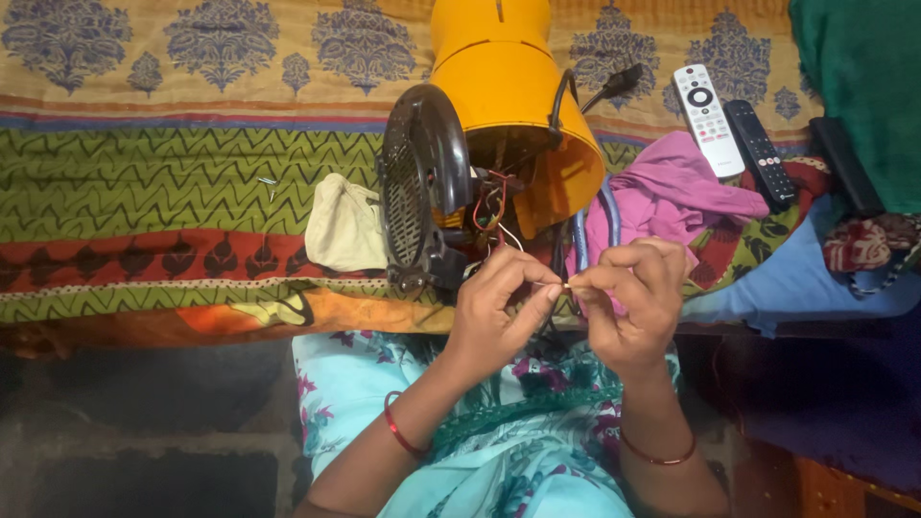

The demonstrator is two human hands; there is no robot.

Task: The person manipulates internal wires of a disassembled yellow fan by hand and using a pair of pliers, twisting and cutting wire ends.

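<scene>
Leftmost, well away from the fingers, two small metal screws (268, 182) lie on the patterned green, orange and red bedspread (144, 192). Nearer, just left of the fingers and above them, a crumpled cream cloth (341, 225) rests against the dark round plastic grille (422, 192), which stands on edge at the open end of a yellow cone-shaped plastic appliance housing (504, 105); red, white and black wires (491, 206) spill out between the two.

The left hand (494, 312) has its thumb and forefinger pinched narrow on a thin wire end (561, 285), the other fingers curled under. The right hand (633, 302) meets it from the other side, thumb and forefinger closed on the same thin wire end, so the fingertips of both hands almost touch, directly below the housing. The strand looks bare and pale at the tip, though it is too fine to be sure.

Behind the right fingers lies a bunched pink cloth (672, 192). Further right and above sit a white remote control (707, 120) and a black remote control (760, 149), side by side, just beside a green fabric (854, 77).
</scene>
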